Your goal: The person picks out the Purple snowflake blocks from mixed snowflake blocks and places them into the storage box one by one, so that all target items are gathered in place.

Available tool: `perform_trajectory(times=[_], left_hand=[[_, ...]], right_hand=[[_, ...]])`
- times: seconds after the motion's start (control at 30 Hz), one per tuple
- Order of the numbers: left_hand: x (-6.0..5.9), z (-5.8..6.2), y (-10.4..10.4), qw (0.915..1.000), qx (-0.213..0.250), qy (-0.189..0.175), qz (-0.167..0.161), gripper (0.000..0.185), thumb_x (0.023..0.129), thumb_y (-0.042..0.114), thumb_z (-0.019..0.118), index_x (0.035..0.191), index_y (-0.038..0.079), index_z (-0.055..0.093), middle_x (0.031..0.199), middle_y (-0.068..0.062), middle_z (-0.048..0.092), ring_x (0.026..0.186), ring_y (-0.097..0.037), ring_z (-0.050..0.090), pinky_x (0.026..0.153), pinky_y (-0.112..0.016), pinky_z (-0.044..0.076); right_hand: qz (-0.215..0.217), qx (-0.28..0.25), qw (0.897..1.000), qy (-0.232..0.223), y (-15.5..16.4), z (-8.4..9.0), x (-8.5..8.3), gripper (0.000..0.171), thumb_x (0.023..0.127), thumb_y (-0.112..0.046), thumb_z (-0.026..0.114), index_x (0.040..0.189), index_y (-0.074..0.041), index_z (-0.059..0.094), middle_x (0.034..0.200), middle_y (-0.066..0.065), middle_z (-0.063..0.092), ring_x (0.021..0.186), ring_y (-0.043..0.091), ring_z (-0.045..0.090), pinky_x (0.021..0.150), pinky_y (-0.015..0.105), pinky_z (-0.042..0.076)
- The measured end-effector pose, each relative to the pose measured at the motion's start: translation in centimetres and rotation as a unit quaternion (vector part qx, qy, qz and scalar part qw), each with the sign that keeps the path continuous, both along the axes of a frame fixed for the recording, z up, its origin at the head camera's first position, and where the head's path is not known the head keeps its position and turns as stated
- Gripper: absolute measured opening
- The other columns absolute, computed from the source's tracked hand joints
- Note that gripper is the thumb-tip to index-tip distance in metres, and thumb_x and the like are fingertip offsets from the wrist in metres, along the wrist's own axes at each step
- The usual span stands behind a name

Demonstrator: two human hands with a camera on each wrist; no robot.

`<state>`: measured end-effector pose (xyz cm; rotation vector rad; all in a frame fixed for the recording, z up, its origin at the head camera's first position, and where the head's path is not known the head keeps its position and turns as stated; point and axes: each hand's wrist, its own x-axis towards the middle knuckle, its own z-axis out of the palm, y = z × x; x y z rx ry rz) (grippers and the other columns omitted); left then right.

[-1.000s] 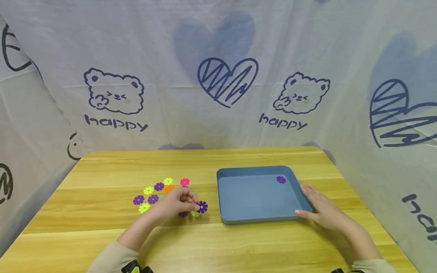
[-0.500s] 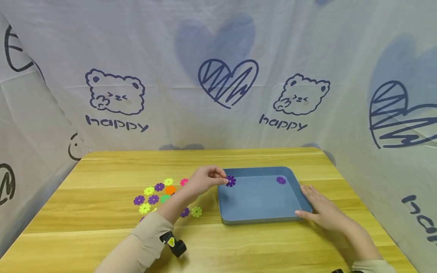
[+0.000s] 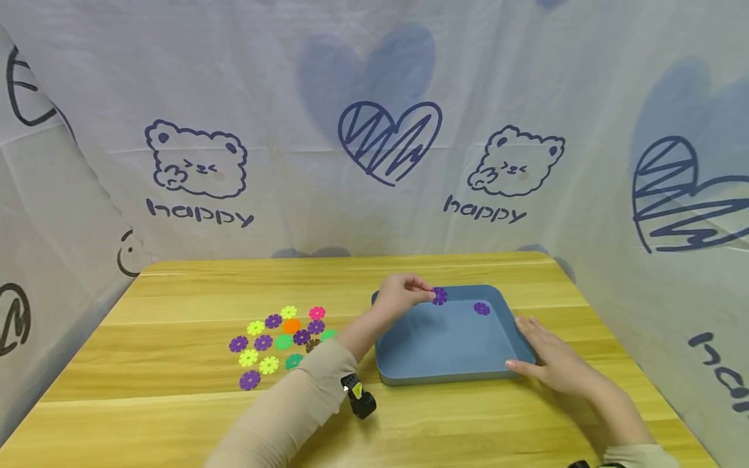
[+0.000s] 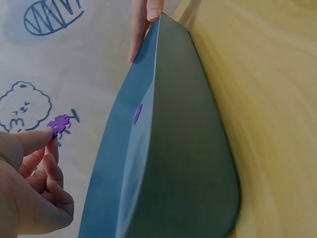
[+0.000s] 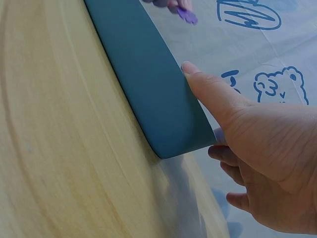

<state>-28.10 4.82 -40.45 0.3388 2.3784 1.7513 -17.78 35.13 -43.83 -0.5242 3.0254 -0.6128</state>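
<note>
My left hand [image 3: 402, 294] pinches a purple snowflake disc [image 3: 440, 296] between thumb and forefinger, raised over the back part of a blue-grey tray [image 3: 445, 348]. In the left wrist view the held purple disc [image 4: 59, 125] is gripped by its edge, the other fingers curled beneath. Another purple disc [image 3: 482, 309] lies inside the tray, toward its back right. My right hand [image 3: 552, 361] rests at the tray's front right corner. Its fingers lie straight along the right side, and the thumb [image 5: 190, 68] touches the front rim.
Left of the tray, several loose snowflake discs in purple, yellow, orange [image 3: 292, 326], green and pink [image 3: 316, 314] are spread on the wooden table [image 3: 146, 351]. My left forearm [image 3: 304, 396] covers part of that spread. A printed white cloth [image 3: 281, 162] hangs behind the table.
My left hand has carried the purple disc from the loose pieces rightward, past the tray's left edge, to above its back part. The right hand and the tray have stayed put.
</note>
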Motion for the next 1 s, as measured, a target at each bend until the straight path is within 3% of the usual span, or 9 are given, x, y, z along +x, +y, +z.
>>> perform_trajectory(times=[0.1,0.27,0.43,0.63,0.8,1.0], left_hand=[[-0.1,0.0,1.4,0.9998,0.001,-0.014,0.016,0.013,0.083,0.017,0.078,0.089,0.008,0.072,0.083,-0.004,0.071,0.086,-0.025,0.066,0.07,-0.025,0.048],[-0.5,-0.3,3.5,0.999,-0.007,-0.025,0.037,0.012,0.083,0.016,0.078,0.088,0.007,0.073,0.088,-0.005,0.072,0.075,-0.011,0.06,0.066,-0.022,0.047],[-1.0,-1.1,5.4,0.9966,-0.027,-0.038,0.068,0.009,0.081,0.015,0.078,0.081,0.008,0.073,0.087,-0.002,0.07,0.073,-0.01,0.052,0.061,-0.023,0.04],[-1.2,-1.7,7.1,0.992,-0.083,-0.037,0.087,0.008,0.081,0.013,0.078,0.078,0.007,0.074,0.085,-0.002,0.071,0.068,-0.01,0.051,0.056,-0.023,0.039],[-1.2,-2.2,7.8,0.9829,-0.159,-0.013,0.092,0.01,0.081,0.015,0.079,0.074,0.009,0.075,0.077,-0.002,0.072,0.062,-0.01,0.053,0.054,-0.023,0.041],[-1.3,-2.7,8.2,0.9726,-0.208,-0.005,0.104,0.01,0.081,0.016,0.078,0.073,0.012,0.075,0.079,0.0,0.073,0.073,-0.014,0.062,0.067,-0.027,0.051]], right_hand=[[-0.001,0.003,1.0,0.002,-0.1,0.1,0.0,0.09,0.088,-0.046,0.067,0.148,0.008,0.028,0.153,0.034,0.027,0.14,0.054,0.023,0.108,0.068,0.023],[0.002,0.006,1.0,0.007,-0.1,0.0,0.0,0.09,0.087,-0.045,0.068,0.148,0.009,0.029,0.152,0.034,0.028,0.139,0.055,0.024,0.108,0.068,0.024],[-0.001,0.0,1.0,0.001,-0.1,0.1,0.1,0.09,0.087,-0.044,0.068,0.148,0.008,0.028,0.152,0.034,0.027,0.14,0.054,0.022,0.108,0.069,0.023],[0.004,-0.005,1.0,0.015,0.1,-0.1,0.1,0.089,0.088,-0.044,0.068,0.148,0.008,0.029,0.151,0.034,0.029,0.14,0.054,0.024,0.107,0.069,0.024],[-0.003,-0.003,1.0,0.006,0.1,0.1,0.1,0.089,0.088,-0.045,0.067,0.148,0.008,0.028,0.152,0.034,0.028,0.14,0.054,0.022,0.108,0.069,0.023],[-0.003,0.005,1.0,0.007,-0.1,0.2,0.1,0.089,0.088,-0.046,0.067,0.148,0.008,0.03,0.152,0.033,0.029,0.14,0.054,0.024,0.109,0.067,0.024]])
